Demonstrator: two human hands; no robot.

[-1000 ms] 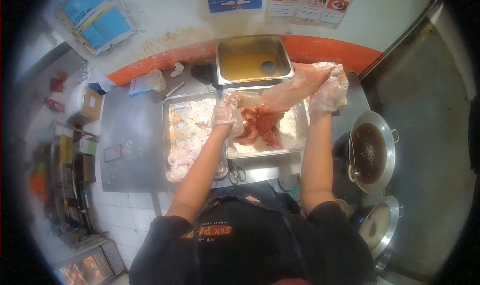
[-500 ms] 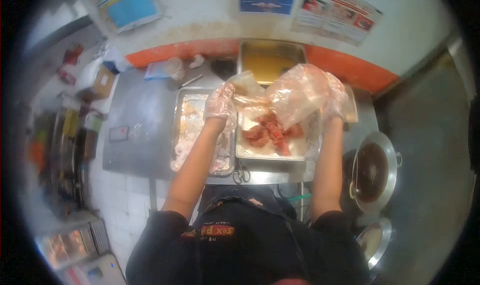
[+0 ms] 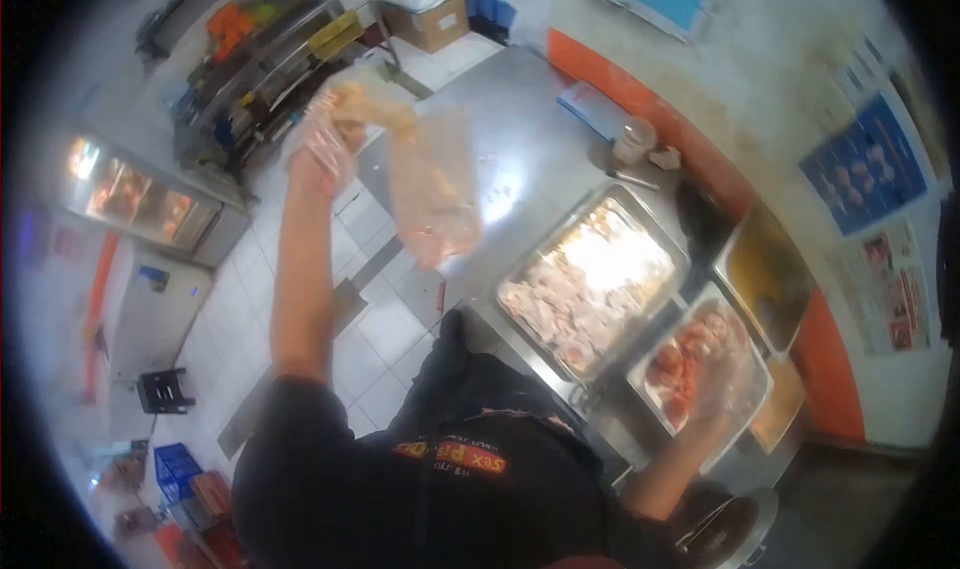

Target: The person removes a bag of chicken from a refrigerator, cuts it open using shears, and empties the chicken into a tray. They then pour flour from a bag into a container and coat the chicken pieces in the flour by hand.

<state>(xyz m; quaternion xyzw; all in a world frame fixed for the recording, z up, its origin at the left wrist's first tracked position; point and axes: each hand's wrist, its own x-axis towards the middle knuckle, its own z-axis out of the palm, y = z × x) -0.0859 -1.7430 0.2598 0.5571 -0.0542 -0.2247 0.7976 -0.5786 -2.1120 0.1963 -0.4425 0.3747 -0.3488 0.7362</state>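
L hand (image 3: 325, 151) gripping one end of plastic bag (image 3: 437, 194); rest of bag hangs beyond grip, twd table (image 3: 485, 94). R hand (image 3: 728, 379) blurred, over tray (image 3: 648, 393) w/ red meat (image 3: 668, 367); can't tell if grasping.

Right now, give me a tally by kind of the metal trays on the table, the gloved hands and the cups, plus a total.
Metal trays: 3 (pale-meat tray, red-meat tray, yellow-liquid tray)
Gloved hands: 2 (left hand, right hand)
Cup: 1
Total: 6
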